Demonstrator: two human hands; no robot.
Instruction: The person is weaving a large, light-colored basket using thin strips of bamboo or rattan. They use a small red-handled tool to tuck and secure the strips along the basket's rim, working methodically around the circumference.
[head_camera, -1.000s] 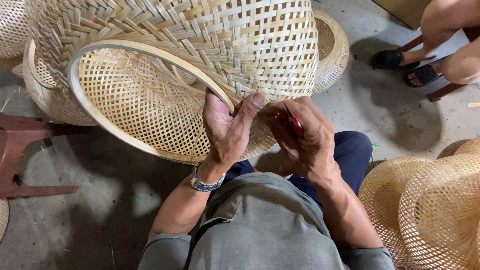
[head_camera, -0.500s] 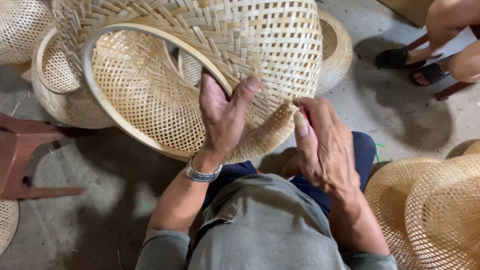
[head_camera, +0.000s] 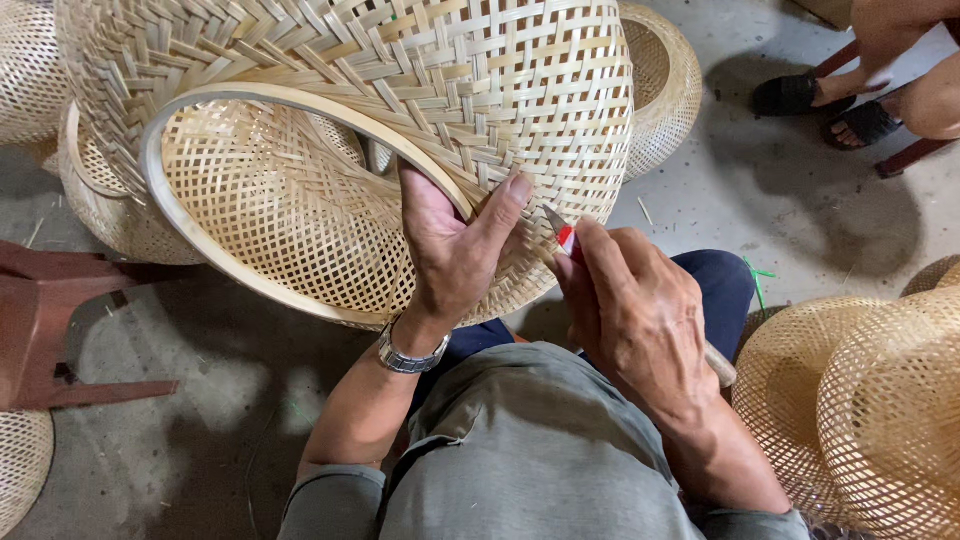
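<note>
A large woven bamboo basket (head_camera: 400, 90) lies tilted on my lap, its round rim (head_camera: 200, 250) facing left and toward me. My left hand (head_camera: 455, 250) grips the rim from inside, thumb on the outer weave, a metal watch on the wrist. My right hand (head_camera: 635, 310) holds a small knife (head_camera: 562, 235) with a red band; its blade tip touches the basket's edge beside my left thumb. A pale handle end sticks out behind the right hand.
More woven baskets lie around: two at right (head_camera: 860, 400), one behind (head_camera: 665, 80), others at left (head_camera: 110, 210). A reddish wooden stool (head_camera: 50, 320) stands at left. Another person's sandalled feet (head_camera: 830, 100) rest at top right on the concrete floor.
The basket has turned and shifted right. My left hand has regripped the rim, and my right hand has brought the knife up to the basket's edge.
</note>
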